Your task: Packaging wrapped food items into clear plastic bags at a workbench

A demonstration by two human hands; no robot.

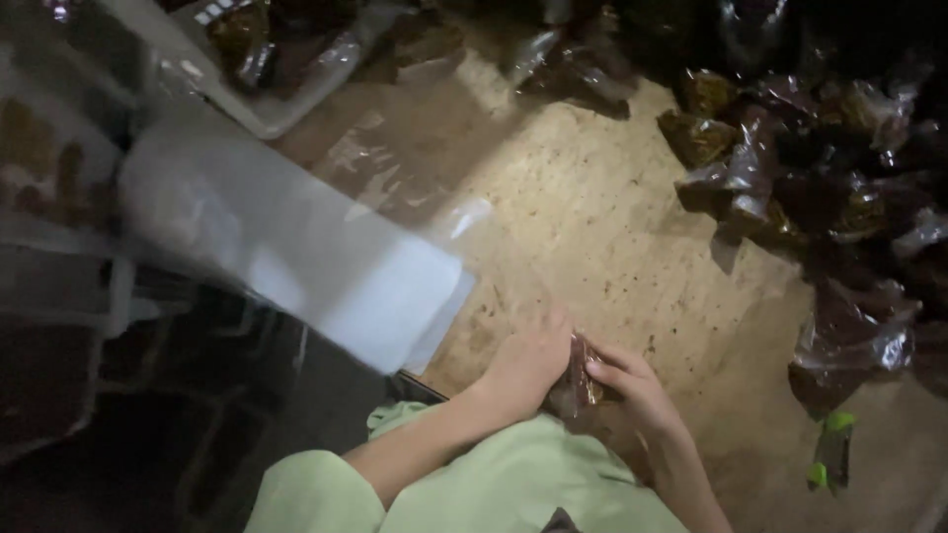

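Wooden table, speckled. Stack of clear plastic bags on its left edge. Pile of filled dark packets on its right side. White tray at its far-left corner. Green-capped item near right.

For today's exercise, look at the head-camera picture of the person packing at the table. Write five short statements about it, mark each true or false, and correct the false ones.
1. Both hands meet on one small packet. True: the left hand and the right hand hold the small dark packet between them.
2. The packet is bright white. False: it looks dark brown.
3. A heap of filled dark bags lies on the table's right side. True.
4. The stack of clear flat bags lies right of the hands. False: it lies to their upper left.
5. The person wears a red top. False: the garment is pale green.
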